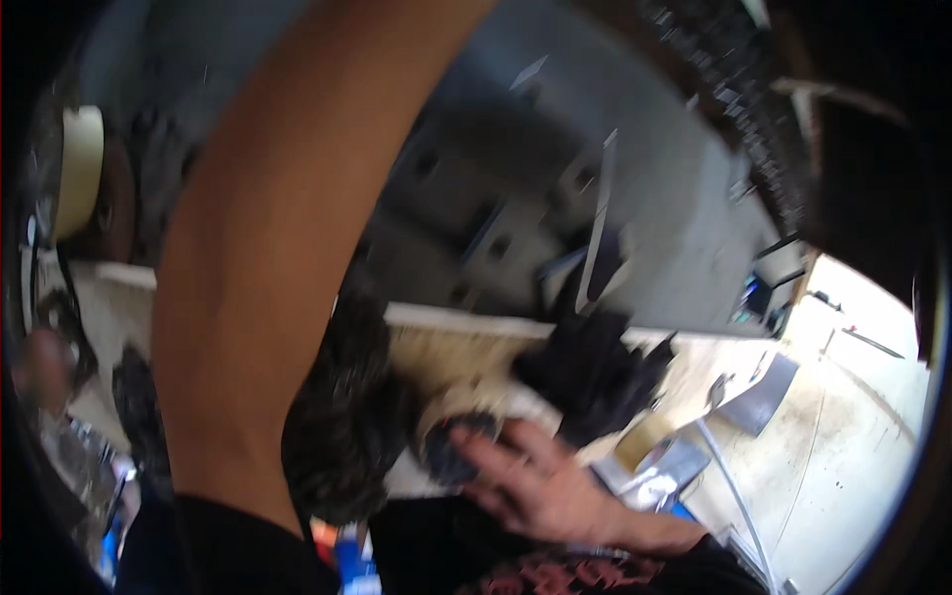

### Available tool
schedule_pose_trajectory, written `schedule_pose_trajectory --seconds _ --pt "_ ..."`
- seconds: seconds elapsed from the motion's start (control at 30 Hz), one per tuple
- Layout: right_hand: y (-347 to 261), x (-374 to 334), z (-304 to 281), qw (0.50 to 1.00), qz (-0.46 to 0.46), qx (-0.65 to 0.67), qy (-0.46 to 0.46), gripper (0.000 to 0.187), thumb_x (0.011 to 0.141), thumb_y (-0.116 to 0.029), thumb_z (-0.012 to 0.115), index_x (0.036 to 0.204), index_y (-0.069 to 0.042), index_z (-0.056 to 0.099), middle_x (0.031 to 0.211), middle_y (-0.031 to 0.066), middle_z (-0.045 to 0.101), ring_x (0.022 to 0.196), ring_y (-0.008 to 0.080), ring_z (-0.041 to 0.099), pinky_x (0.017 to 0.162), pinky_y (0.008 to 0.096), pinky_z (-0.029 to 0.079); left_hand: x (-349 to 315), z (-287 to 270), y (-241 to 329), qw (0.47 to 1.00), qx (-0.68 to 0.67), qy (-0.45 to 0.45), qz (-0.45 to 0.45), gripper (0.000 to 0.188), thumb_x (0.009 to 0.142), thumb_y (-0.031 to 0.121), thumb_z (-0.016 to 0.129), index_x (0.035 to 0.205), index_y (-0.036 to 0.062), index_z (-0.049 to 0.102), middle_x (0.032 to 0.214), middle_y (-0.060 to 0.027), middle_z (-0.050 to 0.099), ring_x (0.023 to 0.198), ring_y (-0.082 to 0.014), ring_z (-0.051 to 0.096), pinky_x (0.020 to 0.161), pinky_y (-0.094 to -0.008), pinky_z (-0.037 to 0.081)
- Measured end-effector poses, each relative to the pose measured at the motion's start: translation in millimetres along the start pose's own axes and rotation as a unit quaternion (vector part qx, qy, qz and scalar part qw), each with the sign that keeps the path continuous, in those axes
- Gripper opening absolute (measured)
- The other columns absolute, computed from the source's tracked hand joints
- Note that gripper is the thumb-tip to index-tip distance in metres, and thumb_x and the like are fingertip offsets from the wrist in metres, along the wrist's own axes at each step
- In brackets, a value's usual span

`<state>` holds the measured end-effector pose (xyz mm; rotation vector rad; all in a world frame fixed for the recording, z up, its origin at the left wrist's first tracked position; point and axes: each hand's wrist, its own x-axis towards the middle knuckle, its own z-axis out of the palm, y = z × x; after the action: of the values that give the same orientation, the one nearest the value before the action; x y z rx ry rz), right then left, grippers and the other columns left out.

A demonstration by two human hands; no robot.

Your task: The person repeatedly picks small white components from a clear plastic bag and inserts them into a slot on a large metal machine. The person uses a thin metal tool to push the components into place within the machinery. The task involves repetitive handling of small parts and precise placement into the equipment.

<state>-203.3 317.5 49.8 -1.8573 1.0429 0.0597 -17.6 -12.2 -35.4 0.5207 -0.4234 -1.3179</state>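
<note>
My left arm (268, 228) is raised across the left half of the head view, and its hand is out of the picture past the top edge. Low in the middle, my right hand (555, 486) reaches left with its fingertips at the opening of a round tan, tub-like thing (436, 421). The inside of this thing is dark, and blur hides what it contains. Whether the fingers pinch anything there cannot be made out. Dark crumpled gloves or cloth (595, 372) lie just beyond my right hand. A dark, bumpy bundle (347, 416) sits between my left arm and the tub.
A pale wooden ledge (446, 322) runs across the middle, with a grey surface (674, 238) beyond it. To the right are a yellowish tape roll (643, 441), a bent metal sheet (759, 397) and a white board (823, 446). Another yellow roll (79, 169) stands far left.
</note>
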Motion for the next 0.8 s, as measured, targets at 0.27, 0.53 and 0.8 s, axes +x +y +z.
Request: schedule_pose_trajectory --seconds 0.27,0.53,0.8 --pt "-5 5 -2 1.0 0.0 0.015 0.011 0.066 0.072 -0.012 0.074 0.131 -0.007 0.046 0.102 0.0147 0.052 0.089 0.0294 0.055 0.072 0.0353 0.05 -16 9 10 0.991 0.043 0.109 -0.07 0.019 0.087 0.017 0.057 0.101 0.0038 0.059 0.086 -0.0069 0.065 0.075 -0.0158 0.062 0.064 -0.0266 0.048" --pt "-4 6 -4 0.999 0.027 -0.023 -0.018 0.07 0.079 -0.023 0.069 0.14 -0.017 0.037 0.106 0.0127 0.055 0.098 0.0277 0.059 0.081 0.0349 0.054 -18 13 18 0.987 0.076 0.128 -0.063 0.019 0.087 0.019 0.059 0.098 0.0044 0.065 0.086 -0.0058 0.065 0.069 -0.0127 0.058 0.062 -0.026 0.044" --pt "-33 19 -48 0.999 0.021 0.045 -0.01 0.056 0.079 -0.012 0.067 0.131 -0.011 0.047 0.106 0.0165 0.052 0.099 0.0346 0.056 0.078 0.0401 0.051 -13 13 12 0.991 0.066 0.103 -0.046 0.016 0.083 0.019 0.064 0.092 0.0053 0.067 0.076 -0.0027 0.062 0.056 -0.0086 0.05 0.051 -0.0228 0.037"
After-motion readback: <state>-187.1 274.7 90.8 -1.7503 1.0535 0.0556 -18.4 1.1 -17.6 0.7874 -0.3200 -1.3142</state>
